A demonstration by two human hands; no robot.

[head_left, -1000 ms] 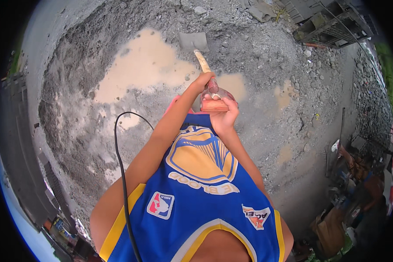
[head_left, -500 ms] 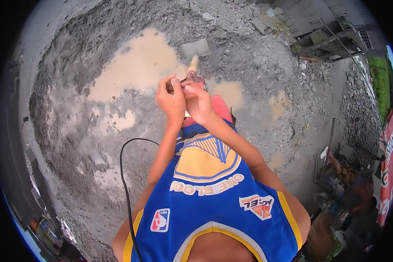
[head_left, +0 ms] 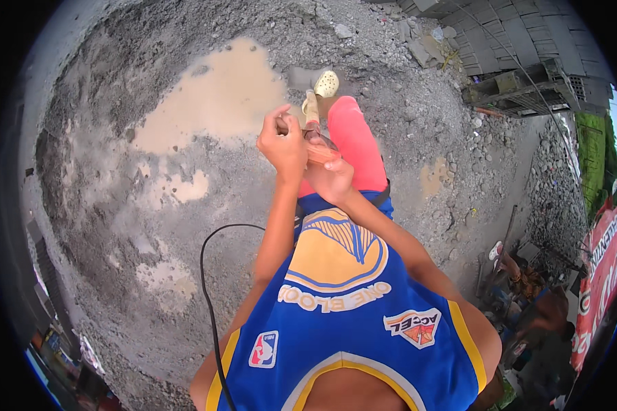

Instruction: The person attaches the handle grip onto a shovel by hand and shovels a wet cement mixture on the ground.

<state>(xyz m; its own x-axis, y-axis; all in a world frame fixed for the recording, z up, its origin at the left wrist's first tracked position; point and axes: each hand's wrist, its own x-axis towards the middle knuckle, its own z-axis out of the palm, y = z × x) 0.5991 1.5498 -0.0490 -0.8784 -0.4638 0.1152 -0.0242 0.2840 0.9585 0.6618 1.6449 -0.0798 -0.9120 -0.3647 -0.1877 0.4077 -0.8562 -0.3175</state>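
Observation:
A shovel with an orange-red handle [head_left: 321, 155] stands in front of me, its pale shaft running down to a grey blade [head_left: 301, 77] on the wet ground. My right hand [head_left: 331, 181] holds the handle from the right, its thumb lying on top. Just left of the handle is my left hand [head_left: 283, 147], fingers curled into a pinch. Whether anything is between those fingers I cannot make out. A pale yellow clog [head_left: 327, 83] on my foot is beside the blade, partly covering it.
A muddy puddle [head_left: 216, 103] spreads over the gravel ahead and to the left. Wooden pallets [head_left: 517, 88] lie by a block wall at the far right. On the right are a red banner [head_left: 600, 274] and a person [head_left: 552, 308] low down among dark clutter.
Both hands and the shovel handle have shifted right and slightly nearer. The left hand has drawn apart from the right. My clog and a pink-clad leg have come into view beside the shovel.

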